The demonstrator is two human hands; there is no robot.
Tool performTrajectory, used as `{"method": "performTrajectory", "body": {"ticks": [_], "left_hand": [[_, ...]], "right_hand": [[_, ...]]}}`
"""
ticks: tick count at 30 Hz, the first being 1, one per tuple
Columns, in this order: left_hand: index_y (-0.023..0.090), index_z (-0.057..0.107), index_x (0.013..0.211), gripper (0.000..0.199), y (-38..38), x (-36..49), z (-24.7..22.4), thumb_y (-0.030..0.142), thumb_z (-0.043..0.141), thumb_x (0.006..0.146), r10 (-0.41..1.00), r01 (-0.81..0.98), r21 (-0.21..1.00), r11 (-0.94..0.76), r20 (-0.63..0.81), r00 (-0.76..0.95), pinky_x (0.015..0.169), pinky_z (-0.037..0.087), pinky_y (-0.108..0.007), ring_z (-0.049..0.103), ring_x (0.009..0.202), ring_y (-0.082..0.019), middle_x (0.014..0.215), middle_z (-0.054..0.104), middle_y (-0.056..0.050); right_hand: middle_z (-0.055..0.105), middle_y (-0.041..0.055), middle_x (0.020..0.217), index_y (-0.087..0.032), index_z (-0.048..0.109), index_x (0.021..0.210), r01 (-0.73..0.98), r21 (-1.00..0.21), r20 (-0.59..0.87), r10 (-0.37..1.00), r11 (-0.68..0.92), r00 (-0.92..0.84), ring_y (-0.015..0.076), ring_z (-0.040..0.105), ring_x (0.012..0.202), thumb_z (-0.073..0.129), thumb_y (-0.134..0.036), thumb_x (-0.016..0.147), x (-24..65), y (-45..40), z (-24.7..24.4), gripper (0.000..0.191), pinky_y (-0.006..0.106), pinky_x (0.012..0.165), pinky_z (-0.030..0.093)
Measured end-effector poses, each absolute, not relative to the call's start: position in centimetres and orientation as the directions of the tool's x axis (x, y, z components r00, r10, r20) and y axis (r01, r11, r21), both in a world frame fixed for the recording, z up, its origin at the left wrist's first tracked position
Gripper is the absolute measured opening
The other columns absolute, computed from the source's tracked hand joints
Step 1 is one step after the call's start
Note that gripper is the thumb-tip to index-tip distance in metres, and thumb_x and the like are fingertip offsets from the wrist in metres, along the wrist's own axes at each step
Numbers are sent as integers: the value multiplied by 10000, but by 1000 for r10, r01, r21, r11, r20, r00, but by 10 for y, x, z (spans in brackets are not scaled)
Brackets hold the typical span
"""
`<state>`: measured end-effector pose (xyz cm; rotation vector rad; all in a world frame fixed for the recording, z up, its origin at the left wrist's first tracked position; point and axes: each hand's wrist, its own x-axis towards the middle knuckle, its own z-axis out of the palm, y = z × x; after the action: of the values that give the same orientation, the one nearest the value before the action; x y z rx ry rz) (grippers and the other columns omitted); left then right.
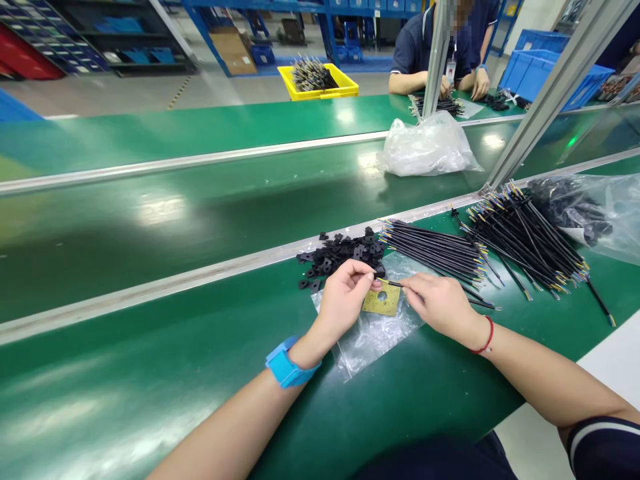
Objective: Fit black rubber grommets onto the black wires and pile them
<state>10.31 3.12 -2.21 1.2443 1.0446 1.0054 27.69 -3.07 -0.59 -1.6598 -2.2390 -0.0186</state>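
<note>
My right hand is closed on a short black cable, whose end with thin coloured wires points at my left hand. The fingers of my left hand are pinched at those wire ends, around a small dark piece that is mostly hidden. Just beneath both hands, a yellowish square plate with a round hole lies on a clear plastic bag. Behind my left hand is a pile of small black parts. A bundle of black cables lies behind my right hand.
A larger cable stack and a bag of black parts lie to the right. A metal post rises behind them. Across the green conveyor are a crumpled plastic bag, a yellow bin and a person's hands.
</note>
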Motion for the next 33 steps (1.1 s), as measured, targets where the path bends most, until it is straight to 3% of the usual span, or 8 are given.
{"method": "performTrajectory", "body": {"ticks": [4, 9, 18, 27, 33], "left_hand": [[163, 541, 780, 167, 29, 101, -23, 305, 611, 726, 971, 35, 999, -22, 12, 239, 625, 521, -256, 660, 640, -148, 664, 628, 8], [166, 555, 791, 119, 28, 99, -26, 272, 588, 749, 962, 117, 986, -118, 84, 261, 653, 525, -261, 656, 669, -147, 715, 626, -4], [171, 540, 791, 129, 28, 101, -27, 280, 586, 738, 966, 116, 992, -55, 24, 257, 629, 526, -267, 672, 660, -166, 669, 643, -2], [170, 522, 736, 180, 29, 103, -21, 308, 628, 690, 968, 51, 996, 67, -77, 239, 596, 521, -263, 647, 546, -147, 584, 628, 20], [149, 572, 739, 271, 30, 103, -15, 376, 695, 659, 963, -49, 985, 167, -152, 223, 630, 536, -248, 655, 593, -137, 626, 638, 13]], "right_hand": [[706, 25, 869, -201, 680, 929, 892, -384, 245, 958, 239, -152, 136, 644, 796, 473, -205, 886, 280, -27, -6, 212, 229, 726, 454], [713, 34, 898, -194, 683, 922, 862, -457, 243, 963, 220, -117, 151, 655, 836, 485, -191, 877, 279, -26, -5, 203, 250, 793, 476], [706, 39, 888, -182, 665, 935, 874, -414, 320, 939, 256, -124, 147, 653, 814, 461, -203, 897, 278, -26, -9, 208, 240, 764, 478], [652, 28, 732, -169, 656, 905, 924, -85, 441, 846, 372, -299, 111, 562, 564, 420, -215, 923, 275, -31, -7, 241, 241, 528, 376], [632, 26, 743, -167, 635, 932, 895, -125, 403, 846, 429, -350, 114, 570, 624, 436, -215, 913, 274, -29, -8, 206, 234, 553, 399]]}}
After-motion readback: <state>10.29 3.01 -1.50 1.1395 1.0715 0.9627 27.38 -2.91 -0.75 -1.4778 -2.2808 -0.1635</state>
